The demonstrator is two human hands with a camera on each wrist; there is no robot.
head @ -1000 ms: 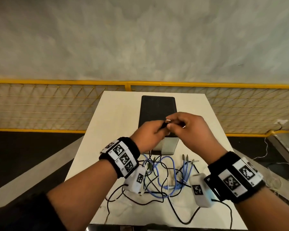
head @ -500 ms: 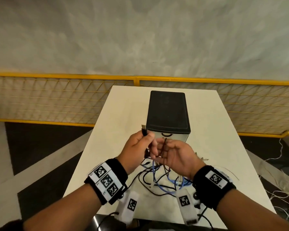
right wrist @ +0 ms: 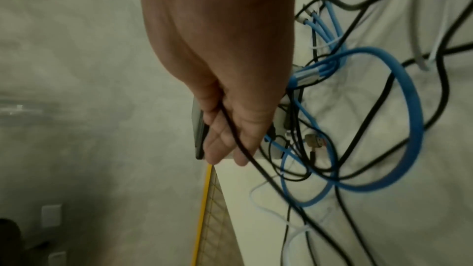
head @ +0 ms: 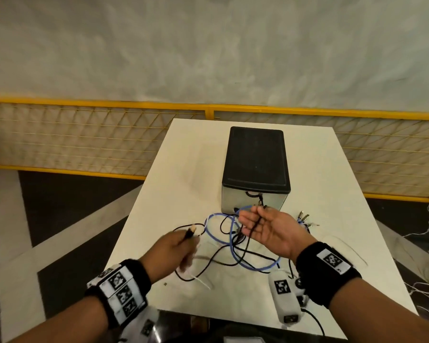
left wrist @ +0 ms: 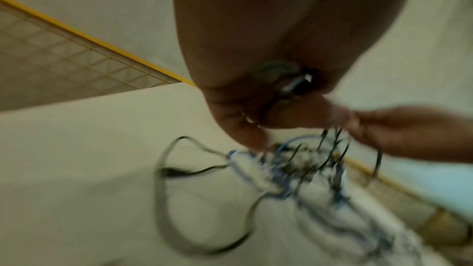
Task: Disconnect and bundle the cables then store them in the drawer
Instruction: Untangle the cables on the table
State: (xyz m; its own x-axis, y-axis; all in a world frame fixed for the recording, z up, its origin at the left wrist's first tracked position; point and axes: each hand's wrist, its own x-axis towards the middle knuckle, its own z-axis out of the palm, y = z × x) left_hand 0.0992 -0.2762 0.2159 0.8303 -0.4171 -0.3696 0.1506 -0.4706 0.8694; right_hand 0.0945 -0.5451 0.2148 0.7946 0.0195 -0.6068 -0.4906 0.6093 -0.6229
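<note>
My left hand (head: 190,240) pinches the plug (head: 190,232) of a black cable, low and left of the cable tangle; in the blurred left wrist view the plug (left wrist: 294,86) shows between thumb and fingers. My right hand (head: 252,222) is palm up just in front of the drawer box (head: 255,157), its fingers nearly straight. The black cable (right wrist: 238,145) lies across those fingers (right wrist: 220,149). A blue cable (head: 229,233) loops on the white table (head: 183,169) among several black and white cables. The box's drawer looks closed.
Loose blue-cable connectors (head: 305,216) lie right of the box. A yellow mesh fence (head: 84,134) runs behind the table. Thin wires (head: 426,288) trail on the floor at the right. Bare table surface (head: 238,295) lies near the front edge.
The hands have come apart. My left hand drew the plug down and left, away from the box, while my right hand turned palm up with the cable running across it.
</note>
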